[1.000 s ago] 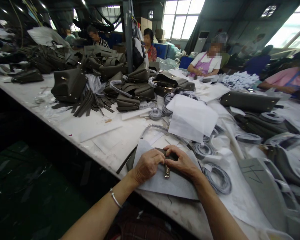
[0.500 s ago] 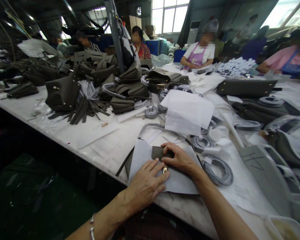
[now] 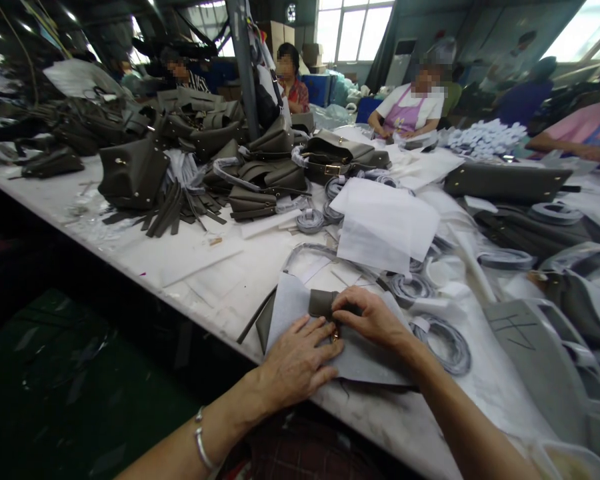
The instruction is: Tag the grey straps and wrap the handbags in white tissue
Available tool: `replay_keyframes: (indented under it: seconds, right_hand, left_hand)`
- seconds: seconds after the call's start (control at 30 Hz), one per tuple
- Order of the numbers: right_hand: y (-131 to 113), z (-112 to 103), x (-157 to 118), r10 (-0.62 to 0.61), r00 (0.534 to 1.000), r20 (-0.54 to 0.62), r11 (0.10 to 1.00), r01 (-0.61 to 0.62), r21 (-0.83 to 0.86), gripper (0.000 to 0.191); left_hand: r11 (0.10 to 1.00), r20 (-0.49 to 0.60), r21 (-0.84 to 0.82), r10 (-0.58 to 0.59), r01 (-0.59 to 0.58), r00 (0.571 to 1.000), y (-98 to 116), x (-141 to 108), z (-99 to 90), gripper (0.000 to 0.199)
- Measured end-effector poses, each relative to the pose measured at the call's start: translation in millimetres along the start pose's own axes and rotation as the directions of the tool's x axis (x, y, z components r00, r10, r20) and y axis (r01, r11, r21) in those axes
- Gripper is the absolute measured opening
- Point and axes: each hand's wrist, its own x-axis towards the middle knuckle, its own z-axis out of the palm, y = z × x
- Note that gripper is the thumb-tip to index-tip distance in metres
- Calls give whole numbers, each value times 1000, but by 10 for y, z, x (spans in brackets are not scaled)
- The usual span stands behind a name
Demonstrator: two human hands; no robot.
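A dark olive bag (image 3: 265,325) lies at the table's front edge, mostly hidden under a pale grey sheet (image 3: 291,300). On the sheet rests a dark leather tab (image 3: 322,303), with a small gold clasp (image 3: 335,335) just below it. My left hand (image 3: 300,357) lies flat over the sheet, fingers stretched out, its fingertips beside the clasp. Thumb and bent fingers of my right hand (image 3: 373,320) close on the right edge of the tab; the exact contact is partly hidden by the fingers. Behind the sheet curves a wrapped handle (image 3: 307,249).
Wrapped strap coils (image 3: 445,343) and white paper sheets (image 3: 380,227) lie right of and beyond my hands. Further back, several dark bags (image 3: 135,173) are heaped. A grey panel with pen marks (image 3: 525,347) stands at right. Co-workers (image 3: 410,110) sit across the table.
The whole view has shifted slightly. My right hand's fingers have drawn to the right along the tab, baring more of it. My left hand stays flat beside the clasp.
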Motion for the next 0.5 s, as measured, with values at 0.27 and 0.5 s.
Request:
replay_keyframes:
  seconds: [0.27, 0.5]
  right_hand:
    - [-208, -44, -196, -4, 950, 313, 996, 31, -81, 17]
    - [-143, -29, -151, 18, 944, 329, 975, 56, -216, 17]
  left_hand:
    - [996, -82, 17, 83, -82, 993, -70, -88, 107, 41]
    - [995, -163, -94, 16, -32, 986, -61, -111, 192, 41]
